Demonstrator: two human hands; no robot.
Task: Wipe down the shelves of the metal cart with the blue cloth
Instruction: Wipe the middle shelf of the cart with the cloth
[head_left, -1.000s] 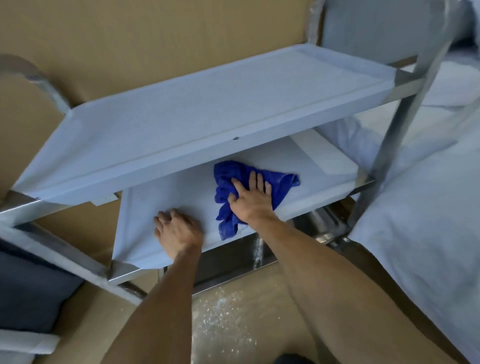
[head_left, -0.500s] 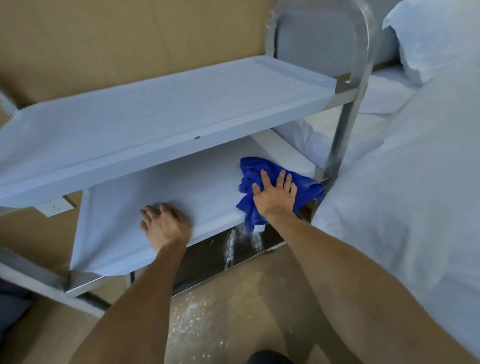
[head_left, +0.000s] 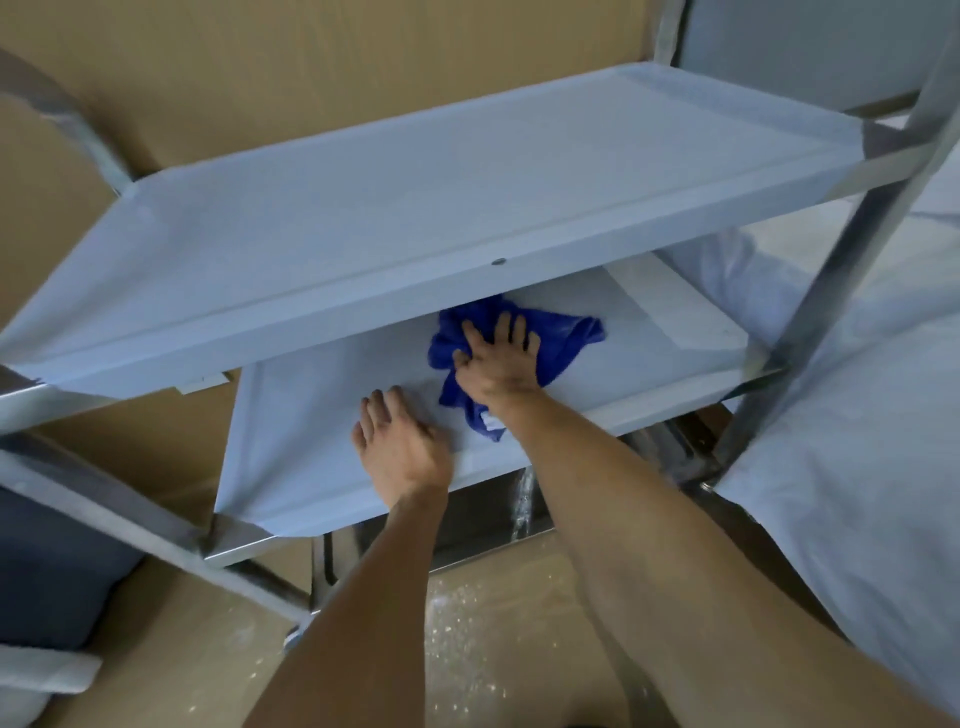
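we see right hand (head_left: 500, 361) flat on blue cloth (head_left: 563, 340), fingers (head_left: 503, 327) spread straight, pressing it onto middle shelf (head_left: 311, 395) of metal cart (head_left: 831, 291), under top shelf (head_left: 415, 208); left hand (head_left: 402, 449) rests on same shelf near front edge, fingers relaxed, holding nothing; cloth looks soft, light, bunched, we reckon palm pressure over its middle controls it best; small white tag at cloth's lower corner, writing unreadable; no brands visible

Upper shelf (head_left: 415, 208) overhangs lower shelf (head_left: 322, 415); rear clearance probably tight.
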